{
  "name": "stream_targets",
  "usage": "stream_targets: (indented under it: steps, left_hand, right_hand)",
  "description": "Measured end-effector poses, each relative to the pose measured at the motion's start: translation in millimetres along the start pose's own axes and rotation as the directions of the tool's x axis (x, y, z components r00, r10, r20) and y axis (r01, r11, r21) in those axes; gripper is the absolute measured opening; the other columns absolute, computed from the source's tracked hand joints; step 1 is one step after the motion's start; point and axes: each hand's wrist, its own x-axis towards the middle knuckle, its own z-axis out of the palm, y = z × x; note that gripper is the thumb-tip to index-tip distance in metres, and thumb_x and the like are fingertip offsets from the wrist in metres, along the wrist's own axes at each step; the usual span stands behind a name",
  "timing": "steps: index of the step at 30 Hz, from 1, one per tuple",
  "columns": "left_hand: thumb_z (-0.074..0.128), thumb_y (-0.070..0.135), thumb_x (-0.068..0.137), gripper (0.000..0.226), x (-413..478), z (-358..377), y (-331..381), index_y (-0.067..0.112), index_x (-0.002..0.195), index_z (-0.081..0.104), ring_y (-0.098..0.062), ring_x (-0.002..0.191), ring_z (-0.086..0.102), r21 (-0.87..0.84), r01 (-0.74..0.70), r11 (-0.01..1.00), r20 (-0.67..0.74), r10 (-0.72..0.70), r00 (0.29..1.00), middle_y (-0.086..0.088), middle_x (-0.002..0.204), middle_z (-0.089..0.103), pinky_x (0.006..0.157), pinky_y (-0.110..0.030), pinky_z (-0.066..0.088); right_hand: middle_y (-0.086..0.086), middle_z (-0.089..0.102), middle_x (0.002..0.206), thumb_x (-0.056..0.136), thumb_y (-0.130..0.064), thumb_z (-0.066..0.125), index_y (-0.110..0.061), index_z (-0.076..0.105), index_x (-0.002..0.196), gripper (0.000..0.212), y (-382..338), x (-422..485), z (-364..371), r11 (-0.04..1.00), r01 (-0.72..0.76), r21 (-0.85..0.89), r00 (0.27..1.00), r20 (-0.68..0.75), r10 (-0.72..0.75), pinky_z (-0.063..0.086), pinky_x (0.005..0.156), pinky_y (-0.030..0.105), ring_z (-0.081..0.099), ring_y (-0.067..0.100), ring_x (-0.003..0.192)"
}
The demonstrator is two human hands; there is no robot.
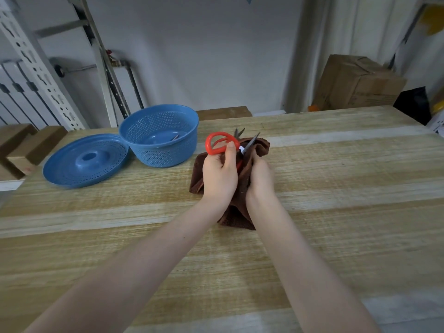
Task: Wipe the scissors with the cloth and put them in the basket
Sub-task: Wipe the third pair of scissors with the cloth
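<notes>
Nearest, right of the basket (165, 152), both hands work just above the bench (336, 188). The left hand (219, 174) pinches the red handle of the scissors (209, 145), and the right hand (260, 176) is curled round the cloth (236, 217), which is bunched about the blades.

Two blade tips poke out past the cloth and look parted. A hard pull could therefore let an edge bite through the folds into the right fingers, or snag the weave. The cloth might also trail along on the way left to the basket, and a tip could catch its perforated wall and shove it.

Count: two hands, one cloth, one pair of scissors, one basket and one lid (72, 174) left of it. A small metal glint lies inside the basket, and I cannot tell what it is.
</notes>
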Motion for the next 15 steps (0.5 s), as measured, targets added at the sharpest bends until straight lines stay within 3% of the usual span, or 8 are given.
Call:
stream_targets:
  steps: [5, 8, 10, 12, 15]
  left_hand:
    - [0.045, 0.029, 0.101, 0.043, -1, 0, 6, -0.004, 0.081, 0.066, -0.016, 0.059, 0.053, 0.018, -0.01, 1.0, 0.002, 0.01, 1.0, -0.021, 0.069, 0.063, 0.057, -0.036, 0.044]
    - [0.045, 0.039, 0.097, 0.051, 4, -7, 10, -0.007, 0.082, 0.063, -0.02, 0.059, 0.048, -0.042, 0.014, 0.999, -0.008, -0.015, 1.0, -0.02, 0.063, 0.054, 0.057, -0.041, 0.04]
    - [0.046, 0.038, 0.097, 0.046, 7, -13, 12, 0.002, 0.074, 0.063, -0.017, 0.052, 0.044, -0.103, 0.037, 0.994, 0.013, -0.036, 0.999, -0.006, 0.053, 0.049, 0.053, -0.035, 0.036]
    - [0.044, 0.03, 0.102, 0.042, 9, -18, 17, 0.017, 0.064, 0.058, -0.007, 0.039, 0.037, -0.155, 0.087, 0.984, 0.024, -0.084, 0.996, 0.011, 0.042, 0.043, 0.046, -0.024, 0.031]
    - [0.043, 0.025, 0.103, 0.046, 10, -24, 23, 0.022, 0.057, 0.048, -0.001, 0.032, 0.034, -0.215, 0.137, 0.967, 0.02, -0.135, 0.991, 0.011, 0.037, 0.043, 0.036, -0.016, 0.026]
  right_hand:
    - [0.007, 0.07, 0.072, 0.094, -0.026, 0.059, -0.009, 0.072, 0.079, 0.026, 0, 9, 4, 0.997, 0.007, -0.078, 0.999, -0.032, -0.009, 0.058, 0.073, 0.037, 0.069, 0.024, 0.067]
    - [0.003, 0.068, 0.068, 0.096, -0.027, 0.058, -0.01, 0.072, 0.087, 0.024, 0, 5, -2, 0.996, 0.018, -0.089, 0.999, 0.049, -0.014, 0.055, 0.063, 0.03, 0.066, 0.019, 0.061]
    - [0.003, 0.069, 0.071, 0.098, -0.027, 0.053, -0.009, 0.071, 0.095, 0.026, 0, 2, -11, 0.996, 0.017, -0.09, 0.996, 0.094, -0.008, 0.055, 0.059, 0.026, 0.066, 0.016, 0.06]
    - [0.003, 0.071, 0.069, 0.099, -0.025, 0.05, -0.008, 0.069, 0.091, 0.026, -3, 4, -20, 0.998, -0.05, -0.03, 0.997, 0.057, 0.052, 0.054, 0.053, 0.023, 0.067, 0.016, 0.059]
    - [0.005, 0.071, 0.064, 0.103, -0.026, 0.037, -0.011, 0.064, 0.087, 0.035, -12, 12, -32, 0.977, -0.133, 0.164, 0.991, 0.053, 0.126, 0.054, 0.055, 0.026, 0.066, 0.021, 0.068]
